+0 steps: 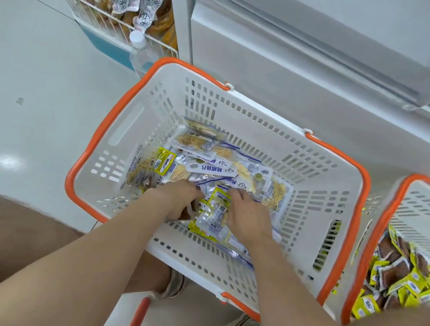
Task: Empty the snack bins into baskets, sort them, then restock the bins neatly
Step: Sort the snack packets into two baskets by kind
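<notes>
Fingers of our left hand are curled down into the pile, their tips hidden among the wrappers, so we cannot tell whether they grip anything. Our right hand lies just beside it, its fingers straight and slightly apart, pressing flat on the top of the pile. Both hands reach into a white basket with an orange rim and slotted walls, which stands on the pale floor in front of our bare knees. The snack packets cover the basket's bottom in a loose heap: clear pouches with blue and white printing and pale slices inside, mixed with a few yellow ones. One small yellow packet sits between our two hands. To the right, touching the first, is a second basket of the same kind, holding yellow and brown packets. At upper left a wire bin holds bags of orange-yellow snacks, and a clear water bottle stands between it and our basket. Behind the baskets rises a white shelf unit. Our sandals show beneath the basket's near edge.
</notes>
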Demonstrator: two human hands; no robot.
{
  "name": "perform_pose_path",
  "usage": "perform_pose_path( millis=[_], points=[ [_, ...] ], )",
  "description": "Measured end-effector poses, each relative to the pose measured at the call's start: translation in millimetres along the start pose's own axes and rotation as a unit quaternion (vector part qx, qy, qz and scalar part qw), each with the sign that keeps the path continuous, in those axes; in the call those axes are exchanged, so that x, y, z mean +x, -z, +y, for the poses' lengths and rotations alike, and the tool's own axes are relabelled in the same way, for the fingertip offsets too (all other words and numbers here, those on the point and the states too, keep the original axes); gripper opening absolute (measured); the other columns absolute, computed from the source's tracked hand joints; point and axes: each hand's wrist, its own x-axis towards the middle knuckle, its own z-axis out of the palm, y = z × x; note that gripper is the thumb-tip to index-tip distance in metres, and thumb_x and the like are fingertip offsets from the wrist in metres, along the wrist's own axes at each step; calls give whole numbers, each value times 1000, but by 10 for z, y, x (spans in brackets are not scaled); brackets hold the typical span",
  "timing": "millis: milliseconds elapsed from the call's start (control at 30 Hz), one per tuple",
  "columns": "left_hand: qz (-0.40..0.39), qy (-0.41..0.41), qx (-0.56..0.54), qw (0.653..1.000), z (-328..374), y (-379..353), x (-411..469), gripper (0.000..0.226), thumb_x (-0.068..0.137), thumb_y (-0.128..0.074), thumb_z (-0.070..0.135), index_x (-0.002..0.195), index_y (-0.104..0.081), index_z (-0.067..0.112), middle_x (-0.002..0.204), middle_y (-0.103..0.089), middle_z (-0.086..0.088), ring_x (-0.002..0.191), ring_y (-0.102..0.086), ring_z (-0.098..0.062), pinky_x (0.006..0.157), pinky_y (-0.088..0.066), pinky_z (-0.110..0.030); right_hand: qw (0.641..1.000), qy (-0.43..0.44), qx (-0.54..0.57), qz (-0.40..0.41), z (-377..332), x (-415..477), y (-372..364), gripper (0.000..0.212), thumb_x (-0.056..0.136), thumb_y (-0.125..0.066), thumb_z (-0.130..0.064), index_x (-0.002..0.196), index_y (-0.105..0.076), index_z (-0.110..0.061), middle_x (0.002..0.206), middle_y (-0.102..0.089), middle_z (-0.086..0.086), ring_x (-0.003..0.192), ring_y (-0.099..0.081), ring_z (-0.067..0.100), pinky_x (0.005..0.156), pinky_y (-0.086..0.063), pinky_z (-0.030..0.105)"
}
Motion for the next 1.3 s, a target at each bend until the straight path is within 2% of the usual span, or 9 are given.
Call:
perform_pose_path(
  millis=[200,300,400,500,800,1033,1167,1233,1300],
  points=[
    [-1,4,-78,997,0,-68,-18,89,88,-73,2,162,-32,28,138,-59,-1,119,-61,-24,98,-55,-38,998,25,-19,-49,-115,15,-149,55,93,-58,-3,146,-53,-18,142,-54,7,70,-64,33,51,-38,34],
    [4,14,-110,994,2,-89,8,84,85,-70,-4,156,-40,31,123,-65,-1,103,-66,-24,87,-61,-43,997,-4,-20,-69,-156,120,-26,46,102,-54,-28,147,-47,-18,136,-53,6,84,-68,31,58,-40,34],
    [-12,36,-84,996,72,-79,5,55,88,-67,-1,136,-53,21,116,-60,-5,104,-59,-28,93,-55,-43,994,-2,-29,-105,-223,174,36,80,87,-71,-60,148,-42,-16,133,-53,9,99,-67,31,67,-46,36],
    [-25,55,-53,997,80,-86,15,47,87,-72,1,128,-60,19,114,-62,-7,112,-59,-30,91,-49,-41,987,7,-12,-162,-280,187,3,101,70,-86,-62,147,-41,-15,130,-56,12,108,-64,34,82,-53,41],
    [0,58,-72,996,-22,-59,-114,58,93,-71,7,147,-55,22,133,-63,-12,116,-63,-31,85,-50,-36,952,55,-41,-298,-370,391,260,60,64,-97,-46,110,-71,-17,104,-72,0,95,-69,24,85,-60,41],
    [80,72,-249,963,-170,290,-333,77,90,-82,27,156,-43,21,155,-50,-5,138,-51,-29,106,-44,-36,972,63,28,-223,-170,396,485,40,75,-84,-63,98,-77,-31,100,-73,-9,91,-67,19,68,-51,32],
    [177,67,-432,882,-137,440,-483,92,76,-86,55,153,-48,23,155,-50,-2,137,-53,-26,111,-45,-44,969,1,198,-147,9,248,686,18,82,-83,-54,86,-79,-37,87,-67,-18,82,-63,10,68,-49,31],
    [250,81,-527,808,-70,476,-550,88,67,-85,63,141,-59,23,141,-61,-6,117,-63,-22,90,-56,-39,952,-47,297,-58,25,127,781,13,83,-84,-47,79,-80,-35,74,-69,-17,70,-61,5,64,-44,27],
    [307,96,-603,730,41,530,-625,54,83,-84,45,126,-64,21,121,-67,-9,92,-64,-20,66,-50,-30,914,-91,394,24,26,-9,878,11,83,-86,-42,76,-82,-34,69,-71,-18,61,-60,2,58,-43,22]
  ],
)
